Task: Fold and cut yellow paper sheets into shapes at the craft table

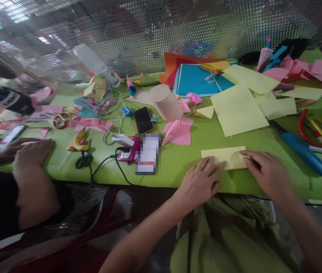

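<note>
A strip of folded yellow paper (220, 152) lies near the front edge of a green tabletop (175, 167), worked by a person's two bare hands. The right hand (269, 170) has its grip closed on the strip's right end, pinched between thumb and forefinger. The left hand (198, 182) rests its bent fingers on the opposite end, the thumb set apart below (whether that grip grasps the paper or merely presses it, one cannot tell).

Just beyond the strip, a square yellow sheet (239, 110) lies among other pale yellow pieces, with blue sheets (191, 81) behind them. To the right of the hands is a blue-handled tool (307, 151), near a red loop (302, 131) and a yellow one. Left of center, a pink paper cone (174, 132) rests on a pink sheet (187, 132), near a pale cylinder (168, 104), a dark phone (144, 120) and a second, lit phone (149, 153) beside a purple power strip (134, 151). At far left, a co-worker's hands (34, 151) rest on the same tabletop, below a perforated screen (149, 34).
</note>
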`<state>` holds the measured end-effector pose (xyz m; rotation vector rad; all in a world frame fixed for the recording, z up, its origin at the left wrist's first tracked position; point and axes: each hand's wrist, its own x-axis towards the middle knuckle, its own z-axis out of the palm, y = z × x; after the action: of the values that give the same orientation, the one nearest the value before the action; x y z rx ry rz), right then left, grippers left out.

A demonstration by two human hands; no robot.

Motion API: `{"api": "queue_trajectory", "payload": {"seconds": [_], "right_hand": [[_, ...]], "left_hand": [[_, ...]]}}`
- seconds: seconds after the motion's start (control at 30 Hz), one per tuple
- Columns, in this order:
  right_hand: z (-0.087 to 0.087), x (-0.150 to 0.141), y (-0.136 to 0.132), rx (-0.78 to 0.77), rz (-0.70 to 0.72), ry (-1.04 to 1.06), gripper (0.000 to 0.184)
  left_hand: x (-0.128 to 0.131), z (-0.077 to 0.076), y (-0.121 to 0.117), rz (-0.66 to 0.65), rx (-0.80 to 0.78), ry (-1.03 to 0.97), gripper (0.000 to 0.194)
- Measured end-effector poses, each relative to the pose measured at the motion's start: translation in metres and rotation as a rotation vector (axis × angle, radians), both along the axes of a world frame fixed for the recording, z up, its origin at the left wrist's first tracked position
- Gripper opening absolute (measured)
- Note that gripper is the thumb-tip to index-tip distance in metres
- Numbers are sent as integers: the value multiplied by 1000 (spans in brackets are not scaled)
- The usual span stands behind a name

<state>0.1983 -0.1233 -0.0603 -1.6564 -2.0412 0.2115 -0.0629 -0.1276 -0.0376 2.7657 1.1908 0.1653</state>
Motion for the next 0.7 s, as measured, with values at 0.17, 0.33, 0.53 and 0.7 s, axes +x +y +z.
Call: {"api": "queue_trajectory", "payload": {"seconds": [0.17, 0.33, 0.53, 0.7], "right_hand": [[0, -2, 0, 29, 9, -10, 32], [1, 3, -1, 33, -1, 48, 30], [17, -9, -25, 229, 32, -25, 36], [17, -40, -44, 98, 326, -124, 54]], "left_hand": [[3, 0, -4, -13, 11, 53, 65], [5, -2, -4, -10, 39, 44, 64], [5, -4, -5, -3, 46, 19, 64], [4, -7, -4, -13, 54, 28, 52]]}}
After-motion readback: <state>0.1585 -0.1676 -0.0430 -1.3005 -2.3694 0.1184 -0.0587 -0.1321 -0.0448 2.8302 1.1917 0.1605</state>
